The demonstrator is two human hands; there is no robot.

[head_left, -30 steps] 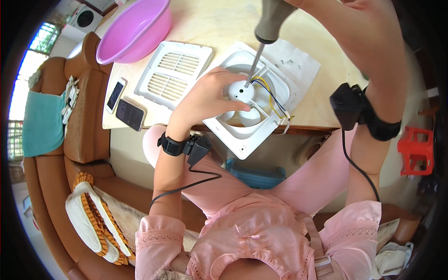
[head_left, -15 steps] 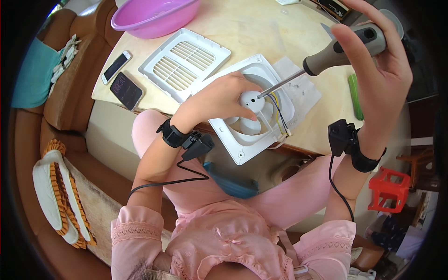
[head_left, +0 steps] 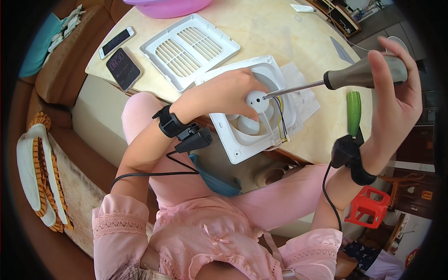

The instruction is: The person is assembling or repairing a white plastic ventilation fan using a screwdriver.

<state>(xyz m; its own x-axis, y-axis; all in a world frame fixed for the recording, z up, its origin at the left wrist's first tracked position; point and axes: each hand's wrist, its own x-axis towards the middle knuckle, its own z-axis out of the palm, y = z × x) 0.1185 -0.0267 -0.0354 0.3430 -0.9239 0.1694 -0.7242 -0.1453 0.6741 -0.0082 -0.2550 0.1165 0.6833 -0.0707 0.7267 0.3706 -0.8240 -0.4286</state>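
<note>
A white exhaust fan (head_left: 236, 150) with a square frame lies at the table's near edge, its blades and round hub (head_left: 256, 103) facing up. My left hand (head_left: 219, 93) reaches over the frame, thumb and fingers closed about the hub. In my right hand (head_left: 399, 102) is a grey-handled screwdriver (head_left: 357, 73), held by the handle at a low slant. Its tip touches the hub, at or beside a small hole. Yellow, blue and dark wires (head_left: 281, 119) run from the hub to the frame's right side. Beyond the fan rests a white slatted grille cover (head_left: 198, 65).
Two phones (head_left: 123, 69) lie left of the grille, below a pink basin (head_left: 170, 8). White paper (head_left: 305, 95) with small bits on it sits right of the fan, near a green cucumber-like vegetable (head_left: 353, 112). A red stool (head_left: 368, 205) stands on the floor at right.
The screwdriver has tipped lower toward the right, its tip still at the hub. My right hand is lower with it. The view has shifted; my left hand stays on the hub.
</note>
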